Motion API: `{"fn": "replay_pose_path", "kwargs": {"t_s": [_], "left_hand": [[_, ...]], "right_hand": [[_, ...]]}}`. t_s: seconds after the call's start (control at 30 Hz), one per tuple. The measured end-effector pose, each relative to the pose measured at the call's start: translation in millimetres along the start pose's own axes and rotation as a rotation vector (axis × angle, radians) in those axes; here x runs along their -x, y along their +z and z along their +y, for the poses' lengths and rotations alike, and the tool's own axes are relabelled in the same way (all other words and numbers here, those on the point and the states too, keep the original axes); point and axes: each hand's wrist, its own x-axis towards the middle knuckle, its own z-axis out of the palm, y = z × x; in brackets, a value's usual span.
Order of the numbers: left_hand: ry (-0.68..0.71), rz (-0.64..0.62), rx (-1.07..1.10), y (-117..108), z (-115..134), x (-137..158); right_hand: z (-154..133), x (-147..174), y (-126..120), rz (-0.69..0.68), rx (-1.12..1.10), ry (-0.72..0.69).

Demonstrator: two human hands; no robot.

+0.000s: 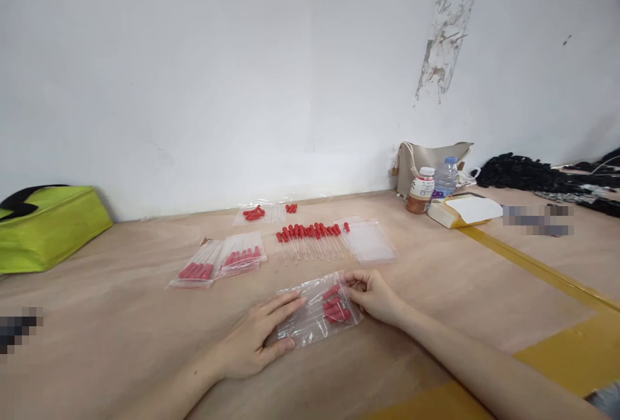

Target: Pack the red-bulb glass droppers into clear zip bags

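Observation:
A clear zip bag (310, 329) lies flat in front of me with several red-bulbed droppers (334, 307) inside, their bulbs toward its right end. My left hand (256, 336) rests with fingers spread, the fingertips on the bag's left end. At the right end, my right hand (369, 292) pinches the bag's edge between thumb and fingers. Beyond the hands, loose droppers (312, 232) with red bulbs and thin clear stems lie in a row. Flat zip bags (372, 242) are stacked to their right, with one red bulb at the stack's upper left.
Filled dropper bags (196, 270) lie at left. Near the wall are loose red bulbs (254, 213) on clear plastic. A lime-green bag (53, 226) stands far left. Back right hold two bottles (420, 190), a beige bag (407, 161), a box (448, 213) and black cords (518, 174).

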Motion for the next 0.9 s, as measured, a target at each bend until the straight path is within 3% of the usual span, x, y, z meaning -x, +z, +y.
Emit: {"fn": "replay_pose_path", "kwargs": {"t_s": [0.17,0.27,0.4,0.53,0.77,0.9], "left_hand": [[0.006,-0.004,-0.01,2.0,-1.6,1.2],[0.014,0.004,-0.011,2.5,-2.3,1.8],[0.027,0.0,-0.003,0.7,-0.7,1.7],[0.032,-0.015,-0.009,-0.1,0.2,1.4],[0.047,0.023,0.012,0.2,0.4,1.6],[0.05,0.027,0.031,-0.8,1.4,1.4]], "right_hand": [[-0.9,1.9,-0.6,-0.027,-0.031,0.086],[-1.4,-8.6,-15.8,0.123,0.146,0.101],[-3.5,-43.8,-51.7,0.388,0.629,0.043],[-5.5,-87.3,-75.3,0.511,0.75,0.148],[-4.7,-133.4,-68.6,0.496,0.846,0.338],[-3.1,-141.2,-67.5,0.475,0.848,0.354]]}}
